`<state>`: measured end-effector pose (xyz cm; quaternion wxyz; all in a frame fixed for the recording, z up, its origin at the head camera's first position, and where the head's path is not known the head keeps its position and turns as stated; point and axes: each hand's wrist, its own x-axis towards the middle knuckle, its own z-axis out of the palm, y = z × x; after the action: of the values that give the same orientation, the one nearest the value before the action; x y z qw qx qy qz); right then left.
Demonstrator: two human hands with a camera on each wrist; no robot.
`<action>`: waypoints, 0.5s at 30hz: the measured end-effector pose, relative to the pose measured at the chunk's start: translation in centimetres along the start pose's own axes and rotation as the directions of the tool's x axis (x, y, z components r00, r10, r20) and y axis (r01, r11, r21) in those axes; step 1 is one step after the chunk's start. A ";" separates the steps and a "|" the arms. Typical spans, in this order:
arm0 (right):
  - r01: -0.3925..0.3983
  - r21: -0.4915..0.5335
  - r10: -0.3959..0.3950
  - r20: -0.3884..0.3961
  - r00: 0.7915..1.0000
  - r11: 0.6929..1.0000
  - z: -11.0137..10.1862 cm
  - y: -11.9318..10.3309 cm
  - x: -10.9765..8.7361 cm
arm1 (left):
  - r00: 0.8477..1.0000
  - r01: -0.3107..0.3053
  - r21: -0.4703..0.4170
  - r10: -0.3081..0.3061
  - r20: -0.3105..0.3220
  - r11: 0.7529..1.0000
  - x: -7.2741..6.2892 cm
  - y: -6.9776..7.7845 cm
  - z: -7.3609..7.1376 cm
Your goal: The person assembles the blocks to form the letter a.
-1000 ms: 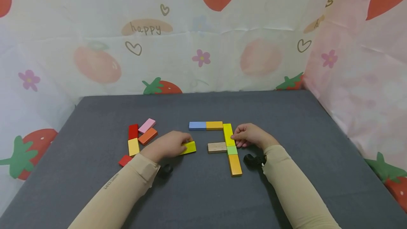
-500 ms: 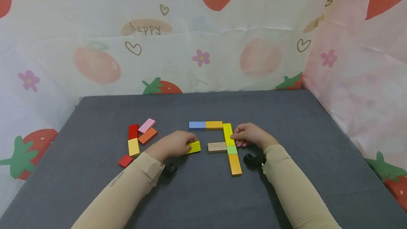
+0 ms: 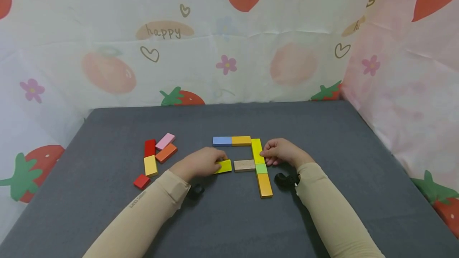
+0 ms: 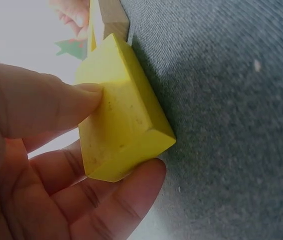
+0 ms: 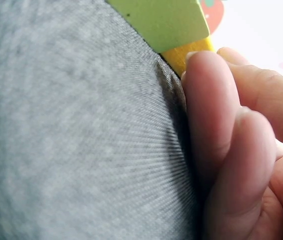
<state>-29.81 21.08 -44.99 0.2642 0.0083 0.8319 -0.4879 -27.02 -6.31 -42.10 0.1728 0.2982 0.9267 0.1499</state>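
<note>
My left hand (image 3: 201, 164) pinches a yellow wooden block (image 4: 116, 115) between thumb and fingers, low over the cloth. Its free end points at the left end of a plain wood block (image 3: 244, 166), with a narrow gap between them. My right hand (image 3: 285, 153) rests at the right side of a long yellow block (image 3: 257, 150), loosely curled, its thumb tip touching the block's edge. That block stands in line with a light green block (image 3: 261, 169) and an orange-yellow block (image 3: 265, 186). A blue block (image 3: 222, 141) and another orange-yellow block (image 3: 241, 141) form a row from its far end.
Left of the left hand lie a red block (image 3: 150, 148), a pale yellow block (image 3: 150, 166), an orange block (image 3: 166, 153), a pink block (image 3: 165, 141) and a smaller red block (image 3: 142, 181). A grey cloth (image 3: 229, 222) covers the table; a printed curtain (image 3: 247, 79) hangs behind.
My left hand has moved right with the yellow block, bringing it close to the plain wood block. The right hand and the other blocks have stayed in place.
</note>
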 end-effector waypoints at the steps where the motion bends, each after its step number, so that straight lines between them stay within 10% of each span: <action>1: -0.001 0.000 0.001 -0.001 1.000 1.000 0.0 0.0 0.0 | 1.000 -0.003 0.003 0.003 0.001 1.000 0.0 0.1 0.0; 15: 0.001 -0.005 -0.001 0.012 1.000 1.000 -0.1 -0.1 -0.1 | 1.000 -0.009 0.025 0.008 0.021 1.000 0.5 0.7 0.0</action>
<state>-29.77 21.12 -44.88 0.2689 0.0041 0.8317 -0.4858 -27.06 -5.52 -41.92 0.1781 0.3058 0.9253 0.1360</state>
